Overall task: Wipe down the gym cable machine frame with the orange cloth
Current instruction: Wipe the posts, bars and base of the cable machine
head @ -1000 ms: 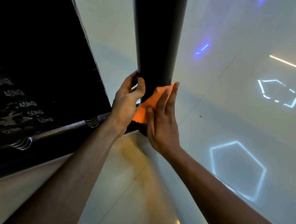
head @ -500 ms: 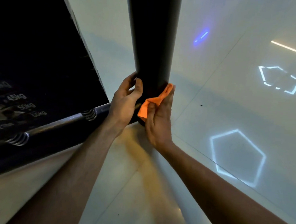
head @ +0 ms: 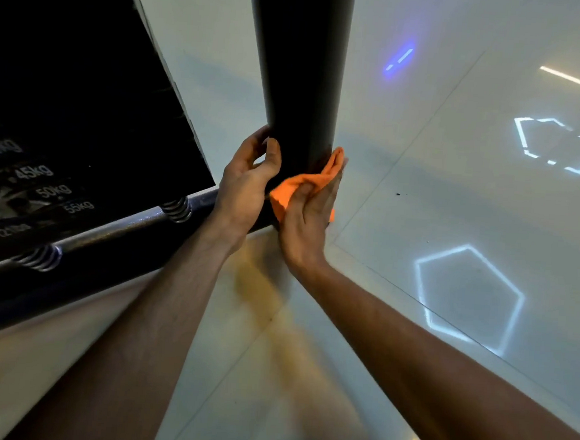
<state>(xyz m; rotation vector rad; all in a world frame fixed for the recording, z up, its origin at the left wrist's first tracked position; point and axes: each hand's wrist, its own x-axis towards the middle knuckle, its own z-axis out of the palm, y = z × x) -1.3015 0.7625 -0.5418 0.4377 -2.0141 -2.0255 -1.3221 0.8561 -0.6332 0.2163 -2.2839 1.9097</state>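
A black upright post of the cable machine frame rises from the floor at the centre. My right hand presses a crumpled orange cloth against the post's lower right side, near its base, fingers flat along the cloth. My left hand curls around the post's lower left side, thumb and fingers on the metal, holding no cloth. The post's foot is hidden behind both hands.
The black weight stack with labels such as 45kg and 50kg fills the left. A metal base bar with coil springs runs from lower left to the post. Glossy pale floor tiles reflect hexagonal lights.
My right hand has slid the cloth around from the post's front toward its right side, bunching it up. The left hand has stayed on the post. The view shifted slightly.
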